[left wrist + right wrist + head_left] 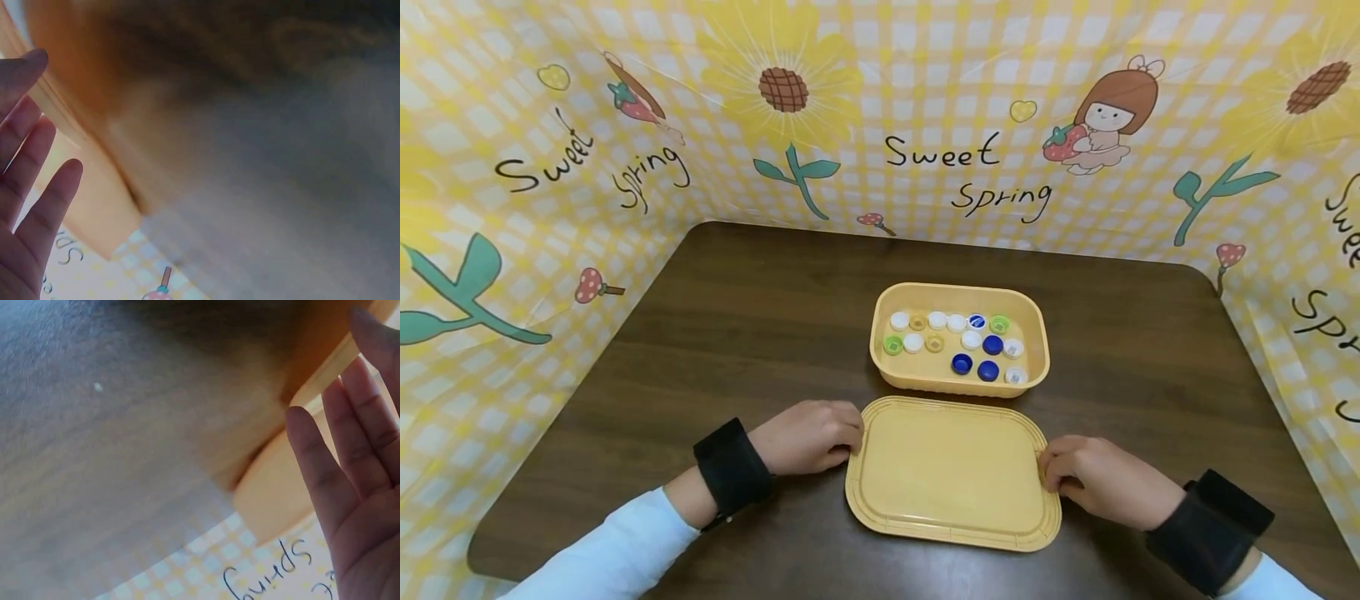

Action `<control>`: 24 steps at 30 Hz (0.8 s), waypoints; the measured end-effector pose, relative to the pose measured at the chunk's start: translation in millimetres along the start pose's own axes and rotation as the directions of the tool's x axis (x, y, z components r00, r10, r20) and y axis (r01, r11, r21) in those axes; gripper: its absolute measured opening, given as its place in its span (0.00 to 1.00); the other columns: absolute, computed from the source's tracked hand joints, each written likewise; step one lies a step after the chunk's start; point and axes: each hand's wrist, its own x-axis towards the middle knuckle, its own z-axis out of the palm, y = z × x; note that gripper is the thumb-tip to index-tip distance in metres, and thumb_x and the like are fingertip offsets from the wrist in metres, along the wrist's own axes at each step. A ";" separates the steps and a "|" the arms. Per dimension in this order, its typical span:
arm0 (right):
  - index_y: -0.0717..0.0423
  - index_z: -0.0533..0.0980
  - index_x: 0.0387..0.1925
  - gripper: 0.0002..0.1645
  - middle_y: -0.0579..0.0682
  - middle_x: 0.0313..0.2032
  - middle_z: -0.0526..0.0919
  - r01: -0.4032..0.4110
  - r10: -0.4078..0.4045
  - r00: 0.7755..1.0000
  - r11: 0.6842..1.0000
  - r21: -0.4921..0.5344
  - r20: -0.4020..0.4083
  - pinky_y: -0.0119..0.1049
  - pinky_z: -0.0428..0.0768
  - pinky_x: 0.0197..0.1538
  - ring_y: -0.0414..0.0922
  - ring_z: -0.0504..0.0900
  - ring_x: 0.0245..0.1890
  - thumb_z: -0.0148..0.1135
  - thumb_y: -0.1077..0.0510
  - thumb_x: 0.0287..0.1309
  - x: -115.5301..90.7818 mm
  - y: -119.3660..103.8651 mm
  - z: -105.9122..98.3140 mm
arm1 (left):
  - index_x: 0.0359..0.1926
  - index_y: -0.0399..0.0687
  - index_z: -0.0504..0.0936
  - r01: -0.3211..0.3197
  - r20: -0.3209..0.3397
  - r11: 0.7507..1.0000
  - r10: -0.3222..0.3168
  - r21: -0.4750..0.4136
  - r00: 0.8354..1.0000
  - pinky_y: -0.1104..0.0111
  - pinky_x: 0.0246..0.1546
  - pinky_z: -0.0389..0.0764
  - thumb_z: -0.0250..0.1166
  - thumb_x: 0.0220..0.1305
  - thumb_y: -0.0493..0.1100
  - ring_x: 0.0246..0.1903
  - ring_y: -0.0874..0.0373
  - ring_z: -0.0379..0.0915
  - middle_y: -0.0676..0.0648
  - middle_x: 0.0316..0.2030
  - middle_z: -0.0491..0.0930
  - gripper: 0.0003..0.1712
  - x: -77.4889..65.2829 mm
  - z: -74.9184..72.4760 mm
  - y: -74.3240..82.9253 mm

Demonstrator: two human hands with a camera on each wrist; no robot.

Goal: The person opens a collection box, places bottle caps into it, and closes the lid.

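Note:
A flat yellow plastic lid (951, 471) with rounded corners is in front of the person, between the two hands. My left hand (811, 437) grips its left edge, thumb and fingers at the rim. At the opposite edge my right hand (1101, 475) pinches the rim with curled fingers. Just beyond the lid stands a matching yellow box (925, 385), uncovered. Inside it lie several bottle caps, among them a dark blue cap (988, 371), a green cap (892, 345) and a white cap (913, 342). Both wrist views show fingers close to the lid's edge, partly blurred.
The dark brown wooden table (737, 317) has rounded corners. Yellow checked cloth (925, 100) printed with flowers and "Sweet Spring" surrounds it at the back and sides. A black band (733, 467) circles the left wrist, another black band (1210, 533) the right.

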 end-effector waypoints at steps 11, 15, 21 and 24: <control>0.40 0.71 0.33 0.31 0.35 0.38 0.78 0.037 -0.003 0.967 0.991 0.131 -0.253 0.24 0.77 0.38 0.34 0.76 0.36 0.73 0.76 0.40 -10.4 -11.8 -22.9 | 0.32 0.53 0.80 -0.011 -0.227 0.958 -0.057 -0.285 0.972 0.72 0.40 0.79 0.72 0.54 0.32 0.39 0.63 0.74 0.57 0.34 0.78 0.12 -4.2 -26.2 -0.8; 0.45 0.72 0.35 0.26 0.38 0.35 0.79 -0.029 0.114 0.934 0.969 0.247 -0.339 0.28 0.80 0.34 0.35 0.78 0.34 0.72 0.75 0.45 -7.4 -9.0 -26.0 | 0.32 0.50 0.81 0.051 -0.239 0.828 -0.219 -0.558 0.946 0.68 0.37 0.82 0.72 0.55 0.31 0.34 0.60 0.78 0.55 0.32 0.81 0.11 1.3 -32.2 -3.1; 0.64 0.69 0.45 0.21 0.49 0.37 0.80 -0.041 0.271 0.838 0.897 0.440 -0.474 0.29 0.82 0.33 0.40 0.83 0.34 0.65 0.78 0.51 8.9 0.9 -38.6 | 0.31 0.42 0.80 0.168 -0.226 0.644 -0.482 -0.747 0.846 0.68 0.30 0.81 0.72 0.57 0.34 0.29 0.54 0.78 0.48 0.29 0.81 0.06 17.8 -42.8 -8.0; 0.69 0.65 0.47 0.23 0.53 0.34 0.79 -0.064 0.313 0.772 0.904 0.424 -0.553 0.25 0.79 0.32 0.37 0.79 0.31 0.64 0.79 0.51 21.3 4.4 -49.5 | 0.31 0.38 0.79 0.187 -0.231 0.581 -0.568 -0.792 0.790 0.67 0.27 0.82 0.71 0.58 0.34 0.26 0.53 0.79 0.44 0.28 0.80 0.07 28.6 -49.5 -12.0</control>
